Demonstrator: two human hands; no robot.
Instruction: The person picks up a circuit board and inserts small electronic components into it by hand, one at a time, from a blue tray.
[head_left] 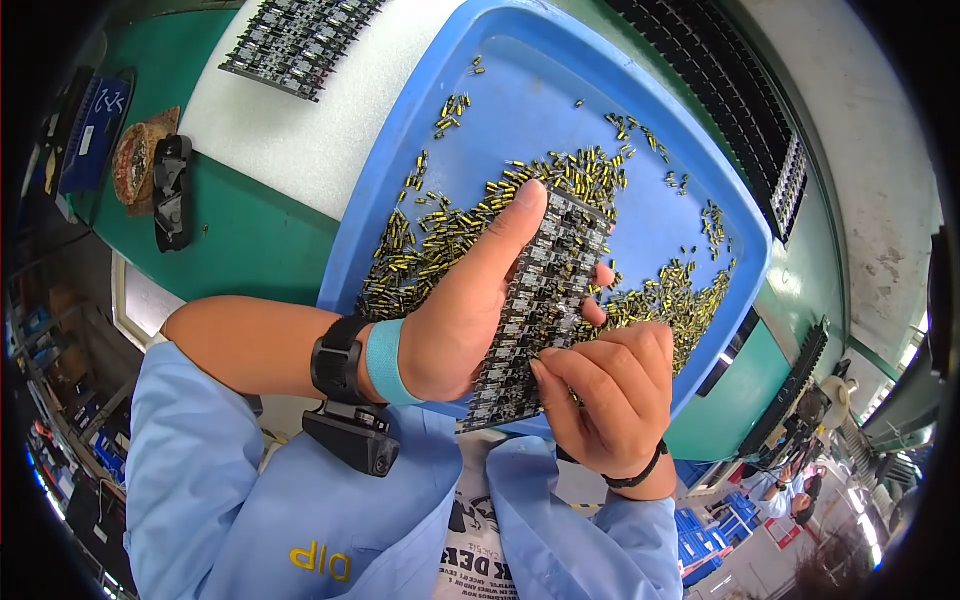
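Observation:
My left hand [455,315] grips a long black circuit board panel [540,290], its thumb along the upper left edge and its fingertips curling round the right edge. The panel is tilted over a blue tray [520,100] and carries rows of small parts. My right hand [615,400] is closed in a pinch at the panel's lower half, thumb and forefinger touching its face. Whatever lies between those fingertips is too small to make out. Under the panel, many small yellow-and-black cylindrical capacitors [440,245] with wire leads lie heaped in the tray.
On the green table [260,230] at the left, a white foam sheet [270,140] bears another board panel [295,45]. Beside it lie a black eyewear-shaped object [173,193] and a round brownish item [135,165]. Long black slotted racks [715,75] stand beyond the tray's right side.

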